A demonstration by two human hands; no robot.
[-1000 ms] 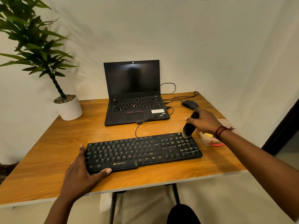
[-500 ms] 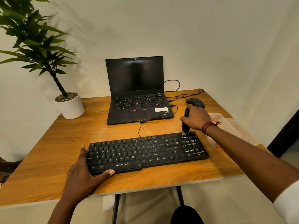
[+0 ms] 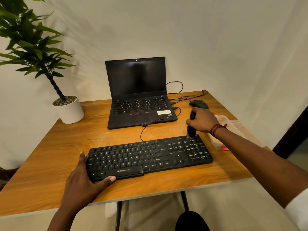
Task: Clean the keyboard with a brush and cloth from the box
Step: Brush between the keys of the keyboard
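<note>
A black keyboard (image 3: 150, 155) lies across the front of the wooden table (image 3: 50, 155). My left hand (image 3: 83, 180) rests on its near-left corner, fingers straight along the left edge and thumb against the front edge. My right hand (image 3: 202, 120) grips a black brush (image 3: 191, 129) held upright, its bristles touching the far-right corner of the keyboard above the number pad. A clear plastic box (image 3: 233, 129) with something red in it sits at the table's right edge, partly hidden behind my right arm. No cloth is plainly visible.
An open black laptop (image 3: 138, 97) stands behind the keyboard, with cables (image 3: 180, 97) running to its right side. A black mouse (image 3: 199, 104) lies just beyond my right hand. A potted plant (image 3: 68, 109) stands at the far left.
My right hand turned the brush upright and shifted it slightly left along the keyboard's far-right corner. The left hand stayed on the keyboard. The view moved a little.
</note>
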